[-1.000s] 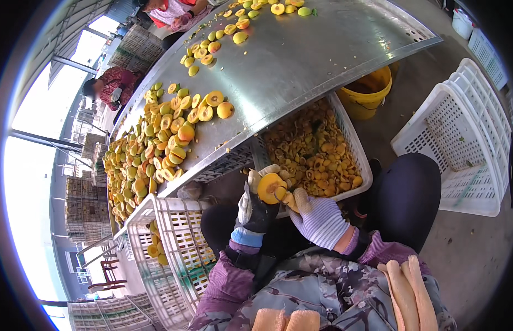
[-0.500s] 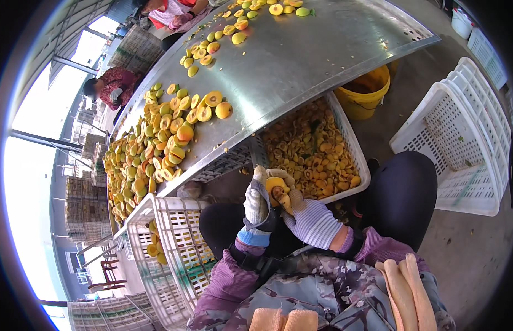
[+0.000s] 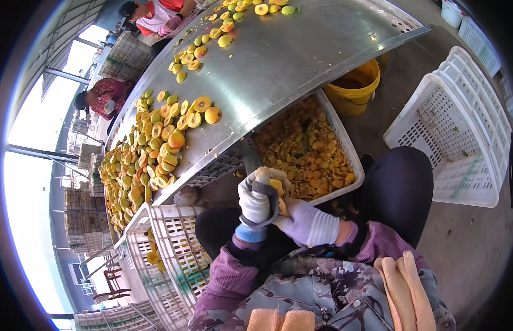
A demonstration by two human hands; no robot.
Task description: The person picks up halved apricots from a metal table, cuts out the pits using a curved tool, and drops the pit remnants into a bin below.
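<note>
A halved yellow peach (image 3: 275,185) sits in my left hand (image 3: 255,199), whose white glove is closed around it. A dark grey band loops over that glove. My right hand (image 3: 310,222), in a striped pale glove with yellow-stained fingers, is closed against the fruit's lower right side. Whatever its fingers grip is hidden. Just beyond both hands, a white crate (image 3: 353,157) under the table edge holds many small yellow-orange fruit pieces (image 3: 317,165).
Halved peaches (image 3: 140,160) lie heaped on the metal table (image 3: 256,66). A plastic crate (image 3: 182,243) stands by my left knee, stacked white crates (image 3: 460,132) at right. A yellow bucket (image 3: 353,91) stands beneath the table edge. Two people (image 3: 165,19) work along the far left side.
My left hand has turned over the peach half, and its cut face is less visible. My right hand has shifted slightly left and lower. The whole view has shifted a little.
</note>
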